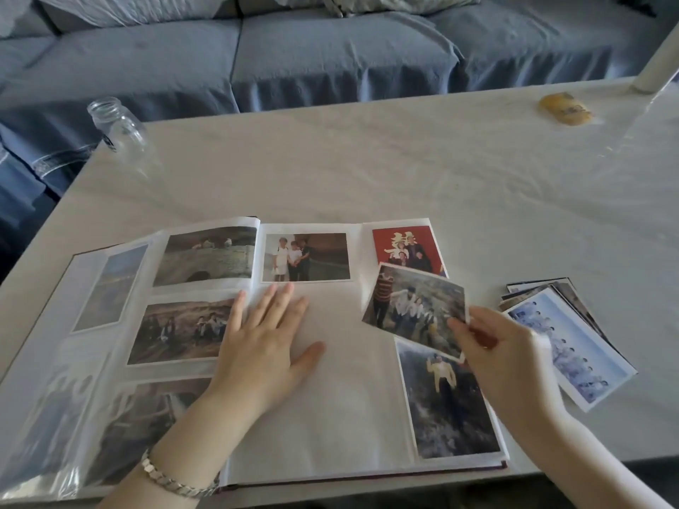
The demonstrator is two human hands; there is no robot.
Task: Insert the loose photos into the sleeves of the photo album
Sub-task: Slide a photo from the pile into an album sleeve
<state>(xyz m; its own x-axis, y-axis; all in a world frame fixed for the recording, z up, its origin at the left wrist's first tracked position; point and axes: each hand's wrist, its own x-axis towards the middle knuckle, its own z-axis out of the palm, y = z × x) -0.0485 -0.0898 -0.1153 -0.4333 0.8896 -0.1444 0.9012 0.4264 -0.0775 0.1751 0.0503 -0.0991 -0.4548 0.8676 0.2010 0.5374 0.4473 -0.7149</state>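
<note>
Left hand [264,347] is lying flat, fingers spread, on the open photo album [363,247] while right hand [503,358] is pinching a loose photo [411,306] by its corner at 3 o'clock of the empty sleeve [341,391], whose mouth likely needs opening next.

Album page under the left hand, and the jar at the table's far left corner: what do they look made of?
Album page: white paper or card, probably under a clear plastic sleeve; the opposite page shows glossy glare. Jar: clear glass or hard plastic, see-through with bright rim highlights; I cannot tell which.
</note>
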